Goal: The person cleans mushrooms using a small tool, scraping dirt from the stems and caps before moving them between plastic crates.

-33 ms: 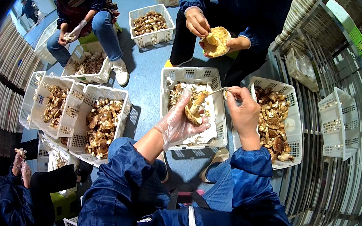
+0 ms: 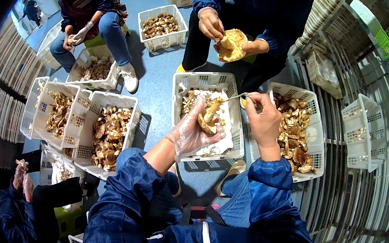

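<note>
Blue sleeves frame the near edge, and from them both hands rise over a white slatted crate lined with pale paper. The left hand, in a thin clear glove, has its fingers curled around a tan mushroom, holding it just above the crate's liner with the stem end turned toward the other hand. The right hand, bare, is clenched on a small knife whose thin blade points left and meets the mushroom's stem. By the look of it, the step in hand is trimming the stem, with the cut just starting or under way; I judge the next move needs a short controlled pull of the blade while the gloved fingers keep clear of the edge and turn the cap.

Just right of that hand stands a second white crate heaped with brown mushrooms. To the left, well apart across the blue floor, sit more white crates of mushroom pieces. Farther off, a seated person in dark blue holds a large pale mushroom in both hands, another person sits beyond a further filled crate, and metal racking runs along the right.
</note>
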A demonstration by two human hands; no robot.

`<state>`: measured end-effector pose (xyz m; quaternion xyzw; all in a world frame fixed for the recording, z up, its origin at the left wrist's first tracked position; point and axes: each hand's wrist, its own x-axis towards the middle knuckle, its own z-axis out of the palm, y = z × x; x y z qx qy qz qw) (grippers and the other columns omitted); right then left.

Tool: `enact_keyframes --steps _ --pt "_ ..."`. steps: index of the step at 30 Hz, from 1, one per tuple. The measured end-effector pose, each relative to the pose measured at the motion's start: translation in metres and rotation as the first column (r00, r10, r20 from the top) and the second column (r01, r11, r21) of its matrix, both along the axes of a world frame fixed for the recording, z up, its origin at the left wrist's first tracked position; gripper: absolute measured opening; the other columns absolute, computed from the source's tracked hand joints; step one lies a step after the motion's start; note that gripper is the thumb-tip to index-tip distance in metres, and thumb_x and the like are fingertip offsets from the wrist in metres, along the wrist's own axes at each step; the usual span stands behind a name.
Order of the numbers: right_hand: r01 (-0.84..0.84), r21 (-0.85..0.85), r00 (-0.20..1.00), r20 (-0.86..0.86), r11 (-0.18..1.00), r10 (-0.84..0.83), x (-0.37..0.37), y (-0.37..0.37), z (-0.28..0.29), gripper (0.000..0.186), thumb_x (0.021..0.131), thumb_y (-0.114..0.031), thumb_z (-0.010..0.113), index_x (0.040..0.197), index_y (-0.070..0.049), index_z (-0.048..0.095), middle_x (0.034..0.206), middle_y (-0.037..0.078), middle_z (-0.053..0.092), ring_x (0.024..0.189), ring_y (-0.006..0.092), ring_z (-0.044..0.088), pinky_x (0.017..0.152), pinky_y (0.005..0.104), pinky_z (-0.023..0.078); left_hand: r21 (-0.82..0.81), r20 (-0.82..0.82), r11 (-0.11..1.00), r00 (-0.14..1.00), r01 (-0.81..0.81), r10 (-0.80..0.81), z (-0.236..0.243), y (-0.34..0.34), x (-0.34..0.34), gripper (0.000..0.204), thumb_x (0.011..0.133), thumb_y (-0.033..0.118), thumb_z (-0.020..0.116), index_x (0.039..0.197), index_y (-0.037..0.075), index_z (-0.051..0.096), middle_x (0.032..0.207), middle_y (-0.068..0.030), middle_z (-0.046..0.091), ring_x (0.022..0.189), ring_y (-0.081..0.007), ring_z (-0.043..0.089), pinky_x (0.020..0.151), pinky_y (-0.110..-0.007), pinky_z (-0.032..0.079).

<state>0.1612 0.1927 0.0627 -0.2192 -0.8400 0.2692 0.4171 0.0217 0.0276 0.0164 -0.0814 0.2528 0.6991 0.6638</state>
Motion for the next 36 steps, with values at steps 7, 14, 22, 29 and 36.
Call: enact_keyframes --steps 7,14,22,29,36 --pt "-0.055 -0.121 0.979 0.188 0.991 0.077 0.003 0.003 -0.013 0.013 0.093 -0.015 0.073 0.101 -0.006 0.070 0.095 0.013 0.076 0.086 0.0305 0.075 0.074 0.0383 0.058 0.228 0.120 0.971 0.992 -0.070 0.044 -0.011 -0.006 -0.013 0.068 0.104 0.062 0.047 0.140 0.004 0.047 0.119 -0.0186 0.061 0.096 -0.0368 0.070 0.086 -0.054 0.066" --pt "-0.130 -0.133 0.918 0.357 0.983 0.170 -0.005 -0.006 -0.012 0.019 0.096 -0.016 0.070 0.106 -0.001 0.064 0.104 0.017 0.077 0.101 0.0308 0.076 0.084 0.0391 0.058 0.229 0.199 0.962 0.975 -0.148 0.102 -0.011 -0.012 -0.026 0.072 0.104 0.064 0.045 0.136 -0.001 0.048 0.114 -0.0197 0.063 0.102 -0.0416 0.071 0.081 -0.050 0.068" --pt "-0.142 -0.365 0.910 0.318 0.920 0.267 -0.003 -0.010 -0.004 0.020 0.100 -0.019 0.065 0.109 -0.002 0.058 0.098 0.016 0.076 0.089 0.0262 0.075 0.075 0.0350 0.055 0.272 0.147 0.956 0.986 -0.112 0.074 0.006 0.000 -0.015 0.081 0.101 0.068 0.047 0.138 -0.004 0.047 0.126 -0.0327 0.062 0.108 -0.0385 0.072 0.085 -0.043 0.068" --pt "-0.165 -0.426 0.927 0.240 0.889 0.287 -0.008 -0.006 -0.026 0.021 0.103 -0.019 0.061 0.113 -0.002 0.054 0.101 0.017 0.076 0.093 0.0266 0.075 0.077 0.0364 0.054 0.190 0.098 0.966 0.982 -0.175 0.159 -0.007 0.000 -0.016 0.075 0.102 0.066 0.047 0.128 -0.004 0.052 0.129 -0.0339 0.061 0.103 -0.0416 0.073 0.083 -0.044 0.068" --pt "-0.102 -0.368 0.916 0.328 0.924 0.232 0.002 0.002 -0.035 0.028 0.101 -0.026 0.060 0.117 -0.004 0.057 0.104 0.026 0.073 0.098 0.0422 0.072 0.083 0.0464 0.055 0.204 0.062 0.974 0.994 -0.103 0.092 -0.001 0.010 -0.009 0.076 0.095 0.067 0.060 0.134 0.002 0.050 0.122 -0.0207 0.064 0.106 -0.0355 0.070 0.084 -0.041 0.067"
